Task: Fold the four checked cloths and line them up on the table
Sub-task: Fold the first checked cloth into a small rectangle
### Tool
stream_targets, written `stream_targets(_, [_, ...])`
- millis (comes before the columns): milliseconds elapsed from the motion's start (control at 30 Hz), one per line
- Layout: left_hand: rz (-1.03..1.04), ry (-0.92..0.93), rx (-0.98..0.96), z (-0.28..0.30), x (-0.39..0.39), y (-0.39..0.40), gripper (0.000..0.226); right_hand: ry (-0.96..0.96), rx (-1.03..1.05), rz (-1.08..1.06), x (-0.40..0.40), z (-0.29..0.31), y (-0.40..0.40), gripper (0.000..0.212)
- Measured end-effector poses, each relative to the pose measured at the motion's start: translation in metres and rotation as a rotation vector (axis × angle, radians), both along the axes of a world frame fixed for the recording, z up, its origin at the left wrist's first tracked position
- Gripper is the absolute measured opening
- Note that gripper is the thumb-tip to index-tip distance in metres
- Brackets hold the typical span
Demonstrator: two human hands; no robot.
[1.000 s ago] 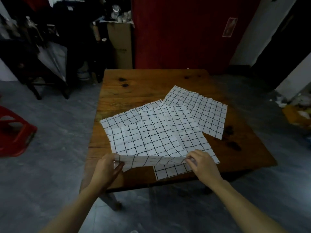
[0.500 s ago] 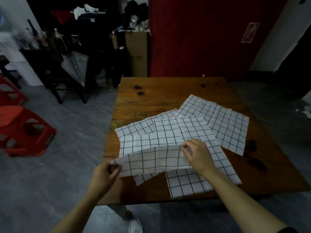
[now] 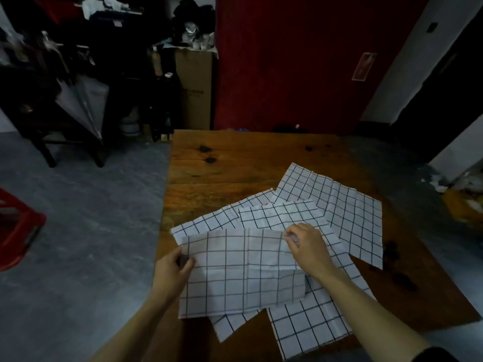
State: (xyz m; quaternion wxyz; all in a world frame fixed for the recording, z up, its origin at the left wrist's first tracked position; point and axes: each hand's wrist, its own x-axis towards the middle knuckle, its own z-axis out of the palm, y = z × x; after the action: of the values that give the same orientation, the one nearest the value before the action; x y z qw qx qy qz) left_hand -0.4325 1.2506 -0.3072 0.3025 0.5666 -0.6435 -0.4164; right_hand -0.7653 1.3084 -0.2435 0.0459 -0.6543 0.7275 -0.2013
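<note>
Wooden table (image 3: 235, 163): four checked cloths heaped near your edge, overlapping, none lined up yet.

Far cloth (image 3: 347, 210) flat at right; two more under pile, corners poking out at near edge.

Top cloth (image 3: 243, 273) doubled over itself, likely first fold in hand, fold line nearest you.

Your left hand (image 3: 173, 267) pinches its far-left corner; right hand (image 3: 305, 244) pinches far-right corner. Hands apart, cloth-width between, forearms reaching forward, keeping edge taut so corners match.
</note>
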Motion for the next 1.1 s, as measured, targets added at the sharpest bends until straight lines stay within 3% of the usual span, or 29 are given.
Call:
stream_targets(100, [0.024,-0.075,0.029,-0.008,0.0,-0.013,0.01,-0.014,0.043,-0.004,0.0,-0.012,-0.015,0.004])
stream_targets(267, [0.089,-0.113,0.084,-0.018,-0.003,-0.02,0.008,-0.026,0.118,-0.017,0.004,-0.027,-0.028,0.038])
stream_targets(400, [0.087,-0.135,0.169,-0.028,0.0,-0.024,0.03,-0.051,0.161,0.0,0.001,-0.042,-0.027,0.048])
stream_targets(533, [0.117,-0.402,0.003,-0.036,0.0,-0.023,0.033,-0.092,0.26,0.009,0.004,-0.062,-0.018,0.052])
stream_targets(633, [-0.046,-0.581,-0.167,-0.037,-0.004,-0.013,0.041,-0.085,0.349,0.045,0.015,-0.074,-0.011,0.053])
stream_targets(867, [-0.531,-0.715,-0.328,-0.06,-0.047,0.024,0.057,0.013,0.477,0.207,0.075,-0.107,0.025,0.064])
stream_targets(1000, [-0.599,-0.734,-0.34,-0.075,-0.054,0.038,0.047,0.06,0.473,0.233,0.088,-0.126,0.04,0.071])
stream_targets(1100, [-0.628,-0.751,-0.31,-0.081,-0.046,0.039,0.054,0.086,0.452,0.238,0.082,-0.135,0.046,0.074])
